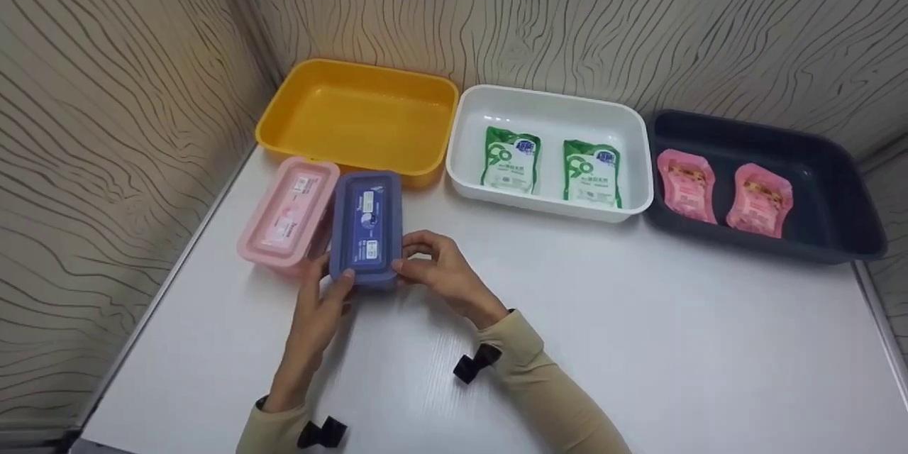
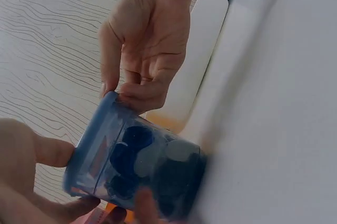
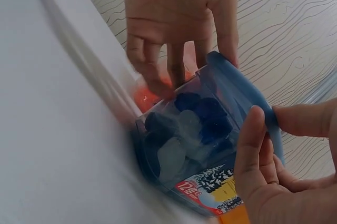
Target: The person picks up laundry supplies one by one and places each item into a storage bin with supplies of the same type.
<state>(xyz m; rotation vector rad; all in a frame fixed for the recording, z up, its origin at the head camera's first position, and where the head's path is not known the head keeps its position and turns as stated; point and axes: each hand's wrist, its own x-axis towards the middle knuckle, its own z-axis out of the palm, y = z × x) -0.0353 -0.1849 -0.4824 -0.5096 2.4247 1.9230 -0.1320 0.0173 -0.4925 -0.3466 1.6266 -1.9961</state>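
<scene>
A clear plastic box with a blue lid (image 1: 390,227) is held between my two hands. My left hand (image 1: 318,316) grips its near left corner, thumb on the lid's rim. From the other side my right hand (image 1: 450,277) pinches the right edge near the front, thumb on top and fingers at the side. Rounded dark blue and whitish pods (image 2: 139,137) show through the clear wall in the left wrist view. Red and yellow print covers one side of the box (image 3: 210,187). A pink-lidded box (image 1: 259,254) stands just left of it, close to my left hand.
A yellow basin (image 1: 358,120) stands at the back left. Beside it, a white basin (image 1: 550,209) holds two green-and-white pouches (image 1: 511,163). At the right, a dark blue basin (image 1: 830,188) contains two pink packs (image 1: 759,202). Patterned walls (image 1: 532,14) enclose the white table (image 1: 603,312).
</scene>
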